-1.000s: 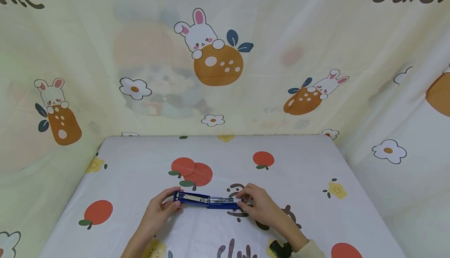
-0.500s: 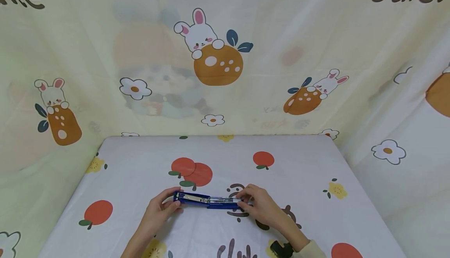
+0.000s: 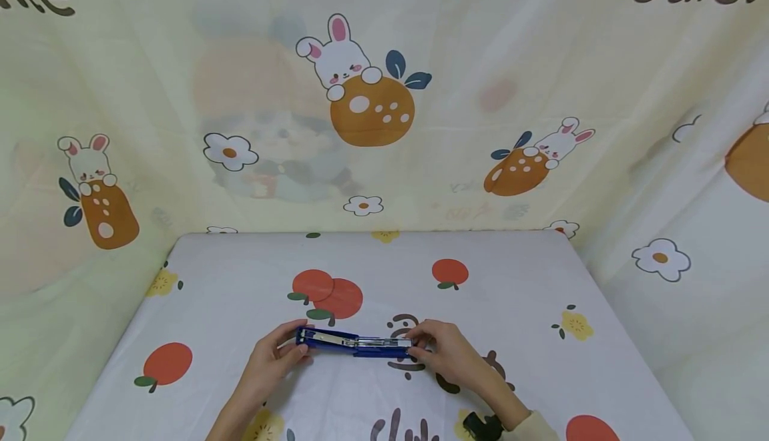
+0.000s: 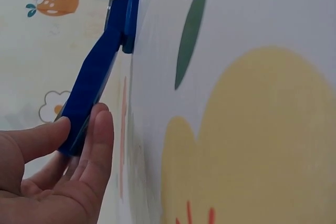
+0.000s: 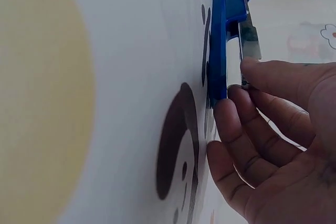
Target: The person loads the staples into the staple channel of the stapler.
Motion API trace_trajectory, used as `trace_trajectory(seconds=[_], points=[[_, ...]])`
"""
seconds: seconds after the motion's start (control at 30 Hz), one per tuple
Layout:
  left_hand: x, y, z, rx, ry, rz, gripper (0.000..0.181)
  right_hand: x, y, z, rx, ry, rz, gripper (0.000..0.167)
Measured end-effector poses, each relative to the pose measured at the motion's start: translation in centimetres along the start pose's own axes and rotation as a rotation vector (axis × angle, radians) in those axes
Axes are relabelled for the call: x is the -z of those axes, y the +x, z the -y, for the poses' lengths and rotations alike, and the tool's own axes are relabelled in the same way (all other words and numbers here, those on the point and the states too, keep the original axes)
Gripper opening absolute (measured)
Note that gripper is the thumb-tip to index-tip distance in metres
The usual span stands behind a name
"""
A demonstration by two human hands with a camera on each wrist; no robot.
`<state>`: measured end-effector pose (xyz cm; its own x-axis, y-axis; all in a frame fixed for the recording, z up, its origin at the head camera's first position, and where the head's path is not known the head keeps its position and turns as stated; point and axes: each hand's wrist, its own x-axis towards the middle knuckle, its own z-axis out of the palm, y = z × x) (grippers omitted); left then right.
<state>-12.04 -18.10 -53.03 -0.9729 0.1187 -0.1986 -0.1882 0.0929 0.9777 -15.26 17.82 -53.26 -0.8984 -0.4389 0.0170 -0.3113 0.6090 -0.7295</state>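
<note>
A blue stapler (image 3: 354,343) lies opened out on the table, its top arm swung to the left and its metal staple channel facing up. The left hand (image 3: 273,354) grips the end of the top arm; in the left wrist view the thumb and fingers of that hand (image 4: 68,171) pinch the blue arm (image 4: 94,77) from both sides. The right hand (image 3: 447,354) is at the other end. In the right wrist view its thumb and a finger (image 5: 273,129) pinch the end of the metal channel (image 5: 249,40), and another fingertip touches the end of the blue base (image 5: 217,51).
The table (image 3: 228,294) wears a white cloth printed with red fruit and yellow flowers. Behind it and at the sides hangs a pale curtain (image 3: 420,181) with rabbit prints. A black band (image 3: 482,426) is on the right wrist by a light sleeve (image 3: 531,427).
The right hand's fingertips have shifted slightly to the right along the stapler's end, showing more of it. The left hand and the stapler have stayed in place.
</note>
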Motion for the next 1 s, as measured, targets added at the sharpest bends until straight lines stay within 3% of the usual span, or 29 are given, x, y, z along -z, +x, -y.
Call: trace_trajectory(seconds=[0.37,0.8,1.0], points=[[-0.5,0.1,-0.2,0.021,-0.008,-0.047,0.049,0.2,0.0,0.1,-0.001,-0.018,0.020,0.016],[-0.8,-0.1,-0.7,-0.017,-0.023,-0.046,0.049,0.2,0.1,0.1,-0.018,-0.020,0.021,0.016],[-1.4,-0.1,-1.3,-0.025,0.003,-0.081,0.048,0.3,0.1,0.0,-0.025,-0.027,0.013,0.016]])
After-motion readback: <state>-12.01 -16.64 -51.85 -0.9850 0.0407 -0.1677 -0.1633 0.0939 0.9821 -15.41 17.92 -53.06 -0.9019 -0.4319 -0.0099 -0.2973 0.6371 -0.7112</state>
